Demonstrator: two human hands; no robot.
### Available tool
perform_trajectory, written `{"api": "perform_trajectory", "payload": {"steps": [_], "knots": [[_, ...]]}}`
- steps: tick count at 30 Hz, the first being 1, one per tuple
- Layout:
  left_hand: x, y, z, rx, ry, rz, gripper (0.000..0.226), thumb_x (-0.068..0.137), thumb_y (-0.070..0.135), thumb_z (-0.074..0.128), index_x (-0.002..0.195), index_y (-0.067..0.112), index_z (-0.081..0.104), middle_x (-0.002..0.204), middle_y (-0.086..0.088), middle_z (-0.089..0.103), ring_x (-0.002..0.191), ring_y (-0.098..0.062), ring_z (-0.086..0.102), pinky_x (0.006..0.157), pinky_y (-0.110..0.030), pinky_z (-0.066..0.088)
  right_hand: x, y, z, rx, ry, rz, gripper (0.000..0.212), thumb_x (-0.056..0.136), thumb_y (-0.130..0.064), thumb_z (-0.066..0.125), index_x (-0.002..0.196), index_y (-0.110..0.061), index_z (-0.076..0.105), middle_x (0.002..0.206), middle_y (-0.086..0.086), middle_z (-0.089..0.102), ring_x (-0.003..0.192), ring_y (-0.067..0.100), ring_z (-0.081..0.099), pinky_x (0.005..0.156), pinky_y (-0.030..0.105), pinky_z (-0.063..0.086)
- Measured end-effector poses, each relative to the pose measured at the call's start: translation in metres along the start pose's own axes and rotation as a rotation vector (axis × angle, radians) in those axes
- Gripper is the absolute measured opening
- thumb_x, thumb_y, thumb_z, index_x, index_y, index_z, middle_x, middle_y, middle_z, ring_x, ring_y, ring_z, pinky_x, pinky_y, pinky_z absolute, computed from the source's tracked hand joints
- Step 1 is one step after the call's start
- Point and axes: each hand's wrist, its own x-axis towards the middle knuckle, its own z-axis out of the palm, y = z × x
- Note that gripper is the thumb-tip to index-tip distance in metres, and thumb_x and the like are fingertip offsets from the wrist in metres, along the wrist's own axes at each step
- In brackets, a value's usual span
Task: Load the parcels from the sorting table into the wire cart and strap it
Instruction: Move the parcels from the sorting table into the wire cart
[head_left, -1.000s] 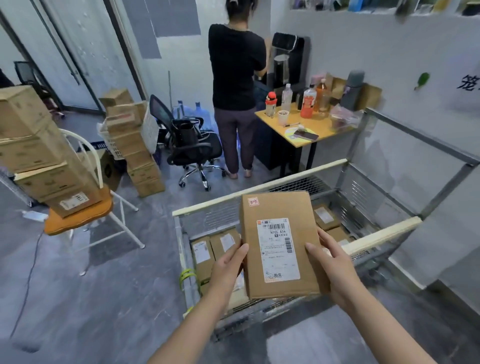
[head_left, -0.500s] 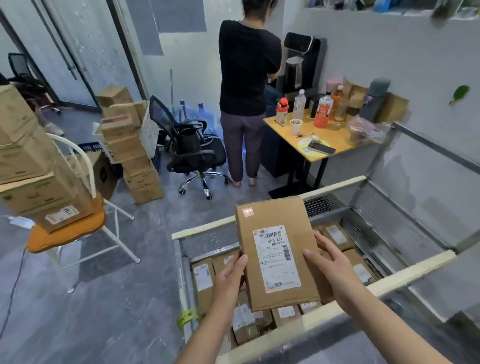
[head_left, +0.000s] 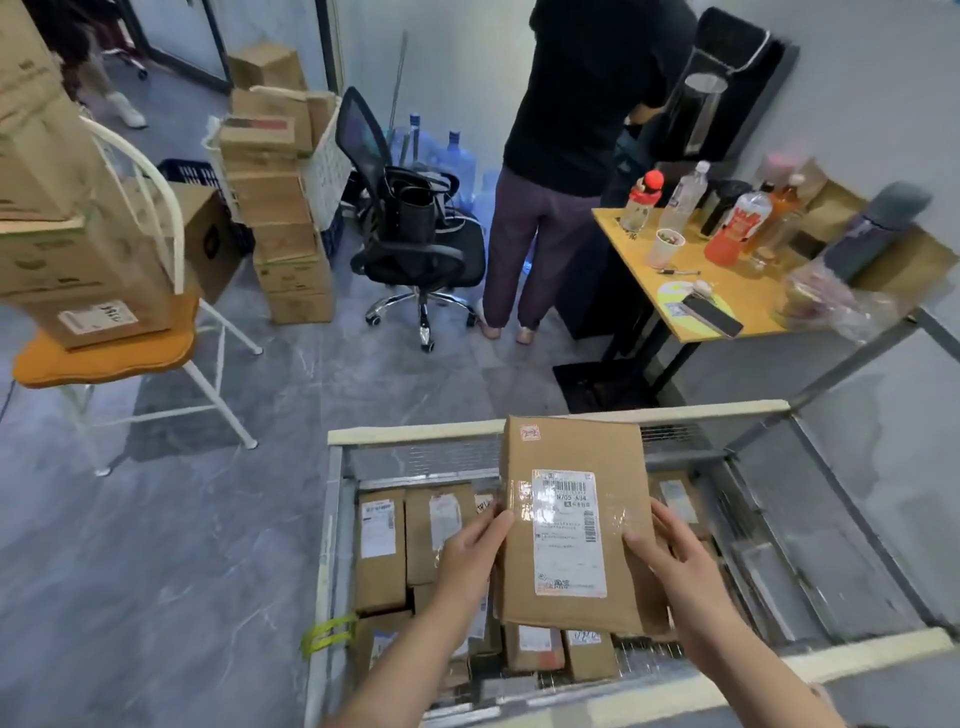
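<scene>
Loading step in progress: left hand (head_left: 470, 558) and right hand (head_left: 670, 564) gripping parcel (head_left: 574, 525) by its side edges, label facing up, holding it above cart (head_left: 415, 434) interior. Next move, likely: lowering parcel flat into free spot, then letting go. Cart already holding several labelled boxes (head_left: 382, 551), lying in rows along left and near sides; right part looking barer. Strapping not yet started.

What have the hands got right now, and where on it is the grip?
One flat brown parcel, label up, over the wire cart. Left hand grips its left long edge, right hand its right long edge, both near the lower half.
</scene>
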Motion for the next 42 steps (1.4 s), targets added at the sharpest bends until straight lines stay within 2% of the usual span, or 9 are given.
{"api": "perform_trajectory", "payload": {"steps": [5,10,12,17,20,24,29,35,42], "knots": [[0.049,-0.009,0.019,-0.031,0.125,-0.102,0.039,0.096,0.029,0.061,0.133,0.019,0.059,0.086,0.023,0.064,0.071,0.013,0.06,0.052,-0.002,0.043,0.069,0.024,-0.008,-0.057,-0.04,0.065,0.05,0.084,-0.009,0.075,0.127,-0.03,0.059,0.125,-0.001,0.064,0.111,0.014,0.06,0.085,0.03,0.048],[0.11,-0.031,0.045,-0.036,0.256,-0.214,0.035,0.086,0.048,0.065,0.117,0.031,0.064,0.097,0.022,0.058,0.089,0.004,0.054,0.073,-0.009,0.047,0.149,0.056,-0.017,-0.131,-0.062,0.144,0.051,0.079,0.0,0.077,0.124,-0.021,0.064,0.12,0.005,0.067,0.114,0.017,0.058,0.096,0.033,0.045],[0.141,-0.043,0.055,-0.087,0.325,-0.302,0.029,0.085,0.045,0.068,0.109,0.03,0.062,0.087,0.015,0.058,0.081,-0.001,0.055,0.061,-0.011,0.043,0.185,0.073,-0.017,-0.142,-0.088,0.182,0.049,0.078,-0.002,0.079,0.119,-0.026,0.067,0.118,0.003,0.069,0.116,0.018,0.06,0.103,0.038,0.044],[0.223,-0.1,0.071,0.022,0.437,-0.391,0.05,0.095,0.052,0.054,0.139,0.029,0.051,0.077,0.017,0.048,0.066,0.0,0.044,0.056,-0.015,0.032,0.272,0.123,-0.005,-0.127,-0.165,0.238,0.048,0.084,0.002,0.072,0.122,-0.024,0.061,0.119,0.006,0.066,0.09,-0.003,0.058,0.085,0.027,0.044],[0.27,-0.146,0.07,0.056,0.478,-0.432,0.056,0.096,0.057,0.047,0.144,0.027,0.047,0.116,0.012,0.062,0.097,-0.01,0.056,0.076,-0.027,0.039,0.317,0.172,0.005,-0.194,-0.21,0.276,0.046,0.088,-0.009,0.071,0.125,-0.03,0.056,0.121,0.001,0.06,0.086,-0.004,0.056,0.065,0.006,0.041],[0.309,-0.183,0.07,0.033,0.486,-0.404,0.037,0.098,0.055,0.043,0.124,0.032,0.054,0.097,0.024,0.057,0.094,-0.005,0.052,0.089,-0.026,0.033,0.359,0.229,0.019,-0.193,-0.227,0.286,0.048,0.086,-0.005,0.072,0.125,-0.03,0.06,0.122,-0.001,0.066,0.088,0.0,0.065,0.067,0.016,0.046],[0.344,-0.209,0.062,0.03,0.475,-0.378,0.028,0.099,0.054,0.039,0.119,0.039,0.049,0.086,0.029,0.05,0.077,0.008,0.044,0.075,-0.022,0.038,0.397,0.271,0.038,-0.139,-0.232,0.309,0.047,0.089,-0.005,0.069,0.128,-0.03,0.06,0.124,-0.006,0.064,0.089,-0.005,0.063,0.066,0.019,0.051],[0.376,-0.234,0.048,0.139,0.414,-0.322,0.028,0.101,0.052,0.031,0.122,0.045,0.049,0.1,0.027,0.063,0.092,0.009,0.057,0.066,-0.01,0.04,0.425,0.287,0.057,-0.192,-0.277,0.304,0.041,0.094,-0.001,0.06,0.122,-0.029,0.055,0.118,-0.007,0.057,0.079,-0.015,0.06,0.051,0.011,0.048],[0.383,-0.248,0.033,0.24,0.378,-0.276,0.019,0.1,0.052,0.036,0.112,0.05,0.051,0.104,0.027,0.064,0.098,0.011,0.058,0.071,-0.009,0.044,0.427,0.295,0.065,-0.281,-0.269,0.272,0.048,0.093,-0.007,0.06,0.129,-0.038,0.049,0.116,-0.014,0.055,0.087,-0.007,0.058,0.061,0.015,0.048]]}}
